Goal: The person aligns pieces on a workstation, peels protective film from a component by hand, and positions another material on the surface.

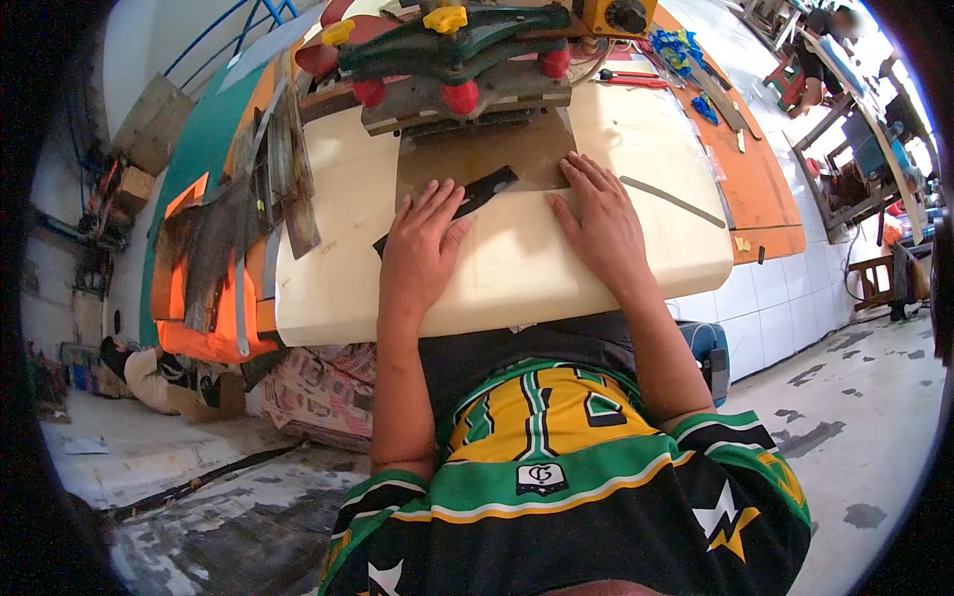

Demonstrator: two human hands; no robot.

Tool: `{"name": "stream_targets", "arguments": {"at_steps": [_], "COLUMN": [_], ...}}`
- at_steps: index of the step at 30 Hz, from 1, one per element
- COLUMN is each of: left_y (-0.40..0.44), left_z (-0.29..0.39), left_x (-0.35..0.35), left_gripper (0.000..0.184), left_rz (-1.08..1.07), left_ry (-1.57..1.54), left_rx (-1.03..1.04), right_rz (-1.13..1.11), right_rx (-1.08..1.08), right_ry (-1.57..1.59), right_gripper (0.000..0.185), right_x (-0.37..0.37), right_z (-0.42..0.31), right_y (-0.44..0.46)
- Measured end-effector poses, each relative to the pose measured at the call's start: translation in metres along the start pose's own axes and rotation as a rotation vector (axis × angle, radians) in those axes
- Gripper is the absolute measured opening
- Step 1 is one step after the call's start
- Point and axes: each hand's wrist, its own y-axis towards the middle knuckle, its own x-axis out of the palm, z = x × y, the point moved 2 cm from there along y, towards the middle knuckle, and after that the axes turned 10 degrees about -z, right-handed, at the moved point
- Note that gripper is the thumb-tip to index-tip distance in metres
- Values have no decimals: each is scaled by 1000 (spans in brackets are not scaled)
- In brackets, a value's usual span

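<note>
Left side: from where I stand, one bright orange sheet hangs at the table's left end, with several dark scrap strips heaped above it, too overlapped to count.
Left hand: one, center of the frame, the left hand lying palm down, fingers extended, clenching nothing; it covers part of the black strip.
Black strip: one black strip, slanting out from both sides of that hand, its upper end over the brown sheet.
Brown sheet: one brown sheet, upper center, its far part under the press.
Press: one green press head, top center, with three red knobs and two yellow knobs in view.
Right hand: one, right of center, the right hand flat and released, fingertips at the brown sheet's right edge.
Work surface: one cream board beneath both hands.
Right side: one thin grey strip just beside the right hand; two blue pieces at upper right, one bigger and crumpled.
</note>
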Motion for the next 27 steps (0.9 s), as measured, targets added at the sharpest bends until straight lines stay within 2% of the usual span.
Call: {"name": "stream_targets", "arguments": {"at_steps": [13, 27], "left_y": [0, 0], "left_z": [1, 0], "left_x": [0, 1], "left_gripper": [49, 51], "left_rz": [33, -34], "left_ry": [32, 37], "left_rx": [25, -10], "right_rz": [-20, -10], "right_rx": [-74, -42], "right_ry": [9, -38], "right_gripper": [43, 46], "right_x": [0, 2], "right_z": [3, 0], "right_y": [-1, -1]}}
